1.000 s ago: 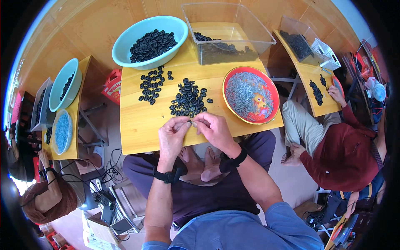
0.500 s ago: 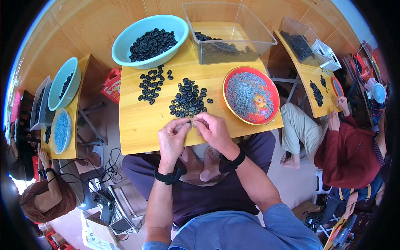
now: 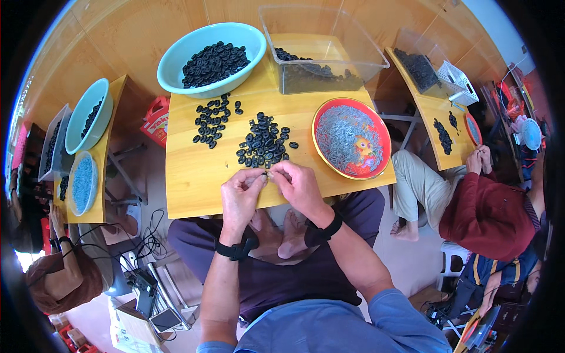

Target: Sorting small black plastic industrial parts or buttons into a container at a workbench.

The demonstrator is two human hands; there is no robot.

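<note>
L hand [image 3: 240, 193] + R hand [image 3: 300, 185] pinch one small dark piece [image 3: 266, 174]; grip barely changed over last sec.

Fingertips of both hands meet on the piece, above near edge of table [image 3: 194, 183]; too small/covered to tell its exact shape. Pinch looks as it did ½ sec ago, so prob. same pc, still being worked on. Black pile [image 3: 262, 141] just past fingertips: no visible change, so no sign of a new pc picked up or one put down. To its R, red dish [image 3: 382, 134] w/ small grey bits; farther back on L, looser black group [image 3: 210, 122]. Beyond: pale blue basin [image 3: 169, 73] + clear bin [image 3: 335, 62], both w/ black pcs. Far R, co-worker's hands [image 3: 481, 157] now together nr side table [image 3: 426, 109]; 1 sec ago, apart.
</note>
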